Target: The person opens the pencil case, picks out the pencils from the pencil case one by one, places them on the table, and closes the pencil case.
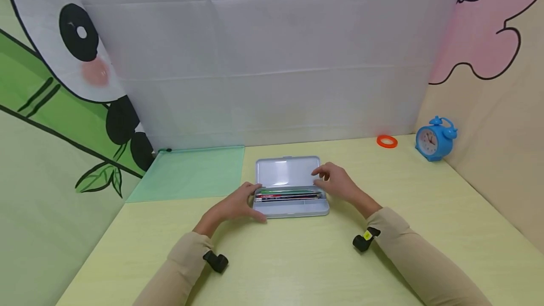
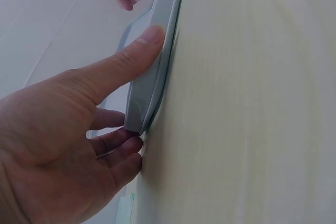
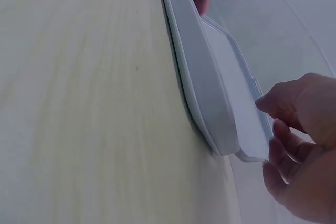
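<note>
A pale grey-blue pencil case (image 1: 293,208) lies on the table with its lid (image 1: 286,171) folded back. Several pencils (image 1: 289,196), some dark, one green and one red, lie in its base. My left hand (image 1: 239,203) holds the left end of the case. In the left wrist view the thumb presses the front side, while the other fingers bend around the corner. My right hand (image 1: 338,184) is at the lid's right edge, fingers loosely bent. Its thumb (image 3: 270,104) and fingertips overlap that edge in the right wrist view.
A translucent green mat (image 1: 191,174) covers the table's back left. At the back right are an orange ring (image 1: 387,141) and a blue alarm clock (image 1: 434,140). A white curtain (image 1: 272,60) hangs behind, and printed side panels border the pale wooden table (image 1: 297,263).
</note>
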Demonstrator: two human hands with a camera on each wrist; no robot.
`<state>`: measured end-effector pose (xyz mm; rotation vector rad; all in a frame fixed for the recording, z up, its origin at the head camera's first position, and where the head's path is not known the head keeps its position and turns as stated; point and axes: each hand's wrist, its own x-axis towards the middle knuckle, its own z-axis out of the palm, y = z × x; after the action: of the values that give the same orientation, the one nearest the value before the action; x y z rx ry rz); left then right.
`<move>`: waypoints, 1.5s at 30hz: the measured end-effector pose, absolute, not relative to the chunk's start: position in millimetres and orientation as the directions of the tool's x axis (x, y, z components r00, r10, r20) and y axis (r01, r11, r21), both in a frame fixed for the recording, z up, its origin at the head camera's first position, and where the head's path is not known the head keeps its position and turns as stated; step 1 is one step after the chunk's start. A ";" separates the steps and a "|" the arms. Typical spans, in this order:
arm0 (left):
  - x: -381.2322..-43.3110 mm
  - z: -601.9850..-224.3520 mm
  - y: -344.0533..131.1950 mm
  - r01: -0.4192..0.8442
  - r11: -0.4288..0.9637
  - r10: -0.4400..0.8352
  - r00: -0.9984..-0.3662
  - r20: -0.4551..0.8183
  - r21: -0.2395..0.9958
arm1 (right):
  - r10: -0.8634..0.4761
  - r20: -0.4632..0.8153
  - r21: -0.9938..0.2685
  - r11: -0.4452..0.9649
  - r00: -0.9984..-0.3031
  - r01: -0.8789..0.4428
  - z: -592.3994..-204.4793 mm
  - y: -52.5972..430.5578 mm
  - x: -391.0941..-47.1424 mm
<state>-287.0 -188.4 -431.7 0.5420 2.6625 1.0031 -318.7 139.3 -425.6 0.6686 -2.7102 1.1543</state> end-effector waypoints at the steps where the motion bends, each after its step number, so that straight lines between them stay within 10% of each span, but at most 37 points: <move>1: -287.2 -432.0 -188.5 0.256 0.694 0.424 -0.901 -0.094 0.673 | -0.365 0.298 -0.637 0.612 -0.882 -0.468 -424.2 137.5 -316.8; 22: -285.1 -429.9 -189.3 0.278 0.687 0.443 -0.893 -0.083 0.671 | -0.599 0.320 -0.403 0.615 -0.734 -0.678 -417.8 105.4 -297.8; 45: -286.2 -432.6 -188.5 0.270 0.691 0.434 -0.897 -0.086 0.671 | -0.641 0.244 -0.259 0.680 -0.727 -0.686 -415.9 96.3 -294.8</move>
<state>-286.2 -188.5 -432.6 0.5644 2.6643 1.0006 -294.8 96.3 -415.9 1.0949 -2.7553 0.5070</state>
